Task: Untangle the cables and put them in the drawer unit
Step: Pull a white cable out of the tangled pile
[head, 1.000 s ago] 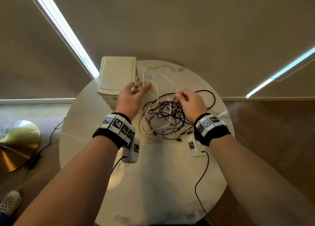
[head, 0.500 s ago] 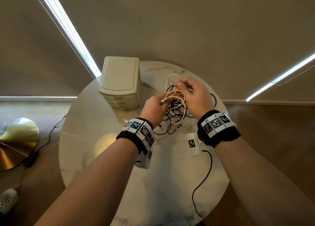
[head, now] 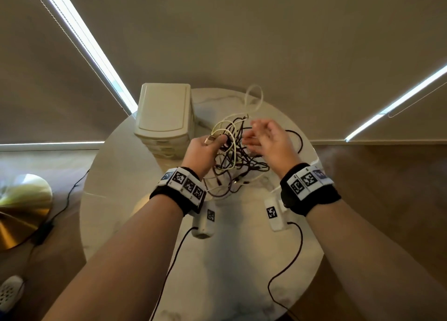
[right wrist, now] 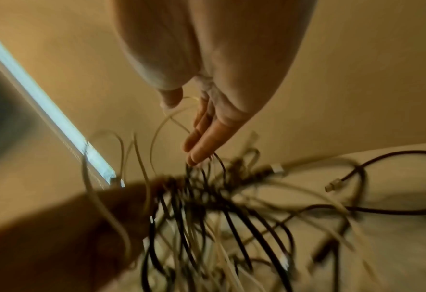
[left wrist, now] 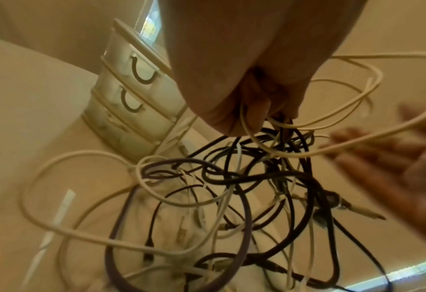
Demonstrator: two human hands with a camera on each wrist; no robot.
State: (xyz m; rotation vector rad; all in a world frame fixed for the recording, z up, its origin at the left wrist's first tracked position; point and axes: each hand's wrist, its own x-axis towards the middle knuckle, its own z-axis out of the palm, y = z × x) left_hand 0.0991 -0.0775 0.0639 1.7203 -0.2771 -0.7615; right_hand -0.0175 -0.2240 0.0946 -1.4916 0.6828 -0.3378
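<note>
My left hand (head: 205, 148) grips cream loops of the cable tangle (head: 238, 161); my right hand (head: 268, 139) hangs open. Nothing is freed, and the drawer unit (head: 164, 112), upper left, stays shut.

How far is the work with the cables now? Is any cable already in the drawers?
Nothing looks finished: the cables are one tangle, and the drawers that show on the drawer unit are closed. In hand: the left hand grips a cream cable and lifts the tangle; the right hand is open beside it. Left: separate every cable, open a drawer, put them in.
</note>
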